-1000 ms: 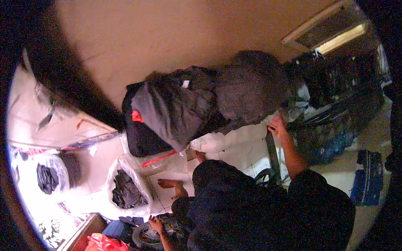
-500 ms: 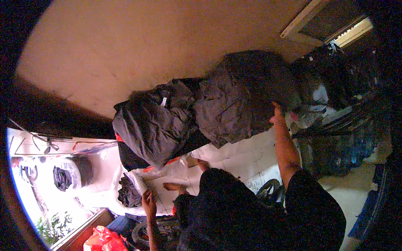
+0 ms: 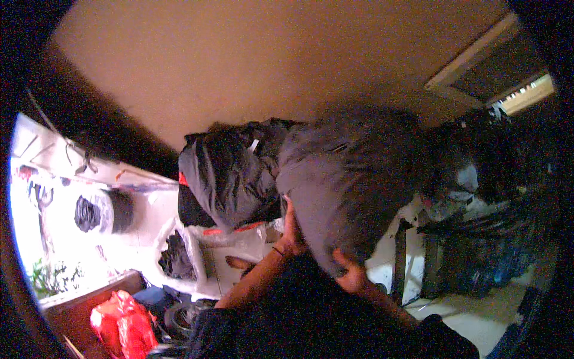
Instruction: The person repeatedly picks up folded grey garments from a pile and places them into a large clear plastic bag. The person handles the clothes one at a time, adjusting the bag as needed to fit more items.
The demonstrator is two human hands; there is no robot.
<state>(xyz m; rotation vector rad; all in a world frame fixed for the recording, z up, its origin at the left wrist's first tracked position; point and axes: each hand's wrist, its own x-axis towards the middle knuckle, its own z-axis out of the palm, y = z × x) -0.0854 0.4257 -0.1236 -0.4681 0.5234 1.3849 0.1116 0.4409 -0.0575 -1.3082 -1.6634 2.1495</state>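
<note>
In the head view, the dark grey cloth [image 3: 335,185] lies directly in front of both hands, spreading upward and away from them over the right part of a dark heap along the brown wall [image 3: 269,60]. Its near end narrows toward the person and comes down between the hands. The left hand [image 3: 291,236] is at the cloth's left edge, its fingers pointing up along that edge and touching it; whether they close around the fabric I cannot tell, since part of the hand is turned away. The right hand [image 3: 353,276] holds the near lower corner, its thumb on top and the rest of the grip hidden under the fabric. The main spread of the cloth is thus beyond both hands, with the held corner nearest the person's body.

Left of the cloth and next to it lies a creased dark garment [image 3: 224,179] with a small white tag [image 3: 254,145]. A red strip [image 3: 239,229] shows below the garment's near edge. On the tiled floor [image 3: 143,239], left of the left forearm, stands an open whitish sack [image 3: 199,263] with dark fabric [image 3: 177,257] inside; a red plastic bag [image 3: 122,323] is nearer the person
</note>
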